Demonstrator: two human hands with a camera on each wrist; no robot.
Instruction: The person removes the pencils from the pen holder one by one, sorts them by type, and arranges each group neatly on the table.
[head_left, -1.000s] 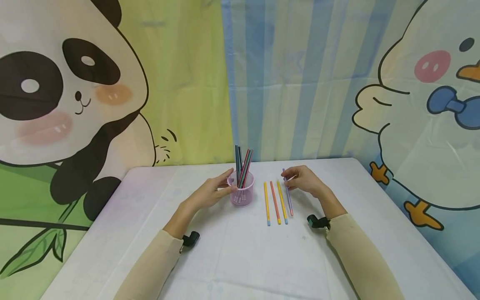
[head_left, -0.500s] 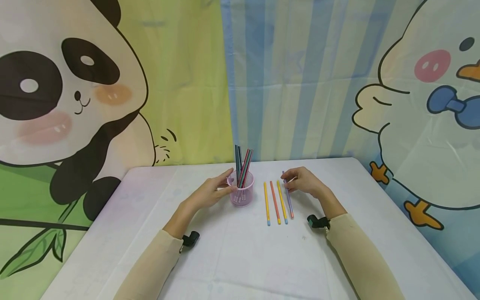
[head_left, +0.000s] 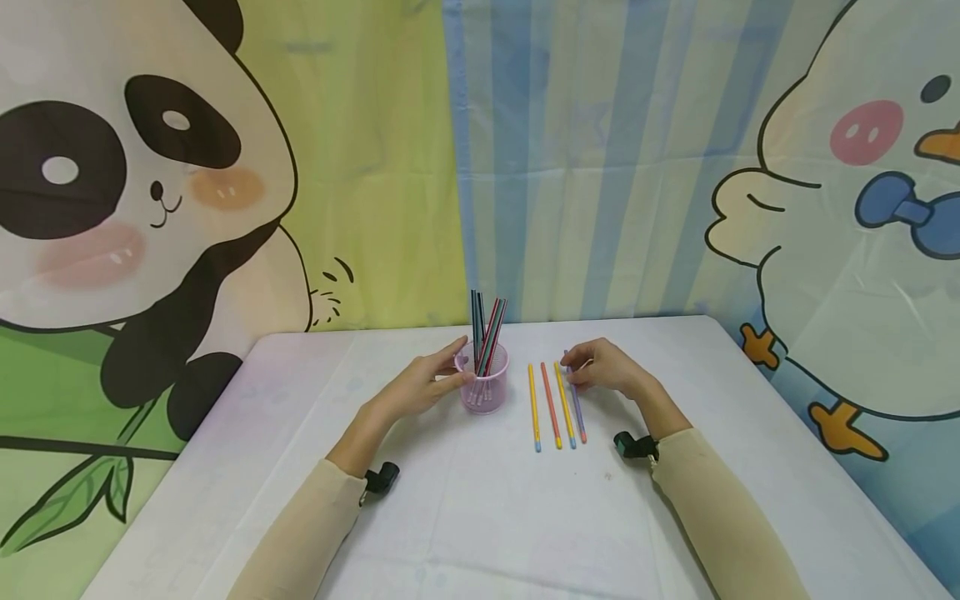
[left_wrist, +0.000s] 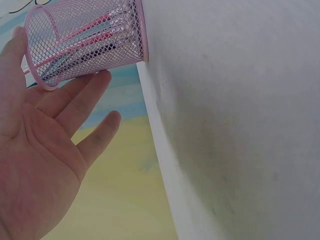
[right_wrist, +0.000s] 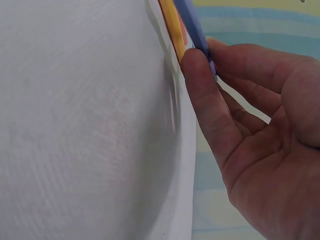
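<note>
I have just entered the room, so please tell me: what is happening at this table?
A person sits at a white table. The left hand rests against a pink mesh cup holding several pencils. The right hand pinches a purple pencil, the rightmost of four lying side by side, next to a yellow pencil.

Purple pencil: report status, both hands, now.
Right hand pinches purple pencil, lying on table beside three others. Left hand rests open against pink mesh cup. Nothing in the way.
</note>
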